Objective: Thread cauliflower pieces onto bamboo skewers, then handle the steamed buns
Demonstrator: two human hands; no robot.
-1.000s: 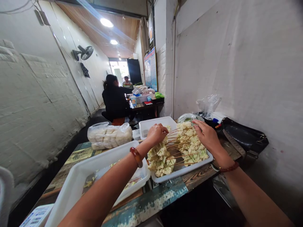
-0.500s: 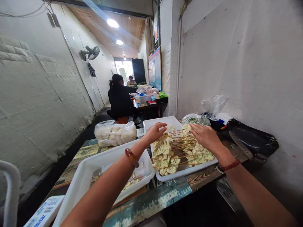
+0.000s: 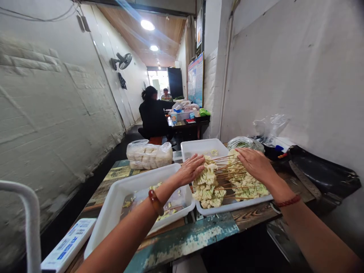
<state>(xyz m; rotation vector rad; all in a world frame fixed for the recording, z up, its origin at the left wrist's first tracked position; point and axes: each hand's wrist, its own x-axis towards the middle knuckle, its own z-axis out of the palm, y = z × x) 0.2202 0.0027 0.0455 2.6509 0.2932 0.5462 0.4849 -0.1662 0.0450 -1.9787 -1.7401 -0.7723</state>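
Shows bare skin along the left forearm and the right forearm, as far as the view reaches. Tapers from forearm to wrist on both sides. Wears a single bangle around the left wrist: thick, smooth and rounded, reddish brown shading into amber, with a glossy sheen. Wears on the right wrist a slimmer bracelet, dark red, with a bumpy surface, made either of small beads or of braided cord, too small to tell which. Ends in a bare left hand and an equally bare right hand, both slender-fingered
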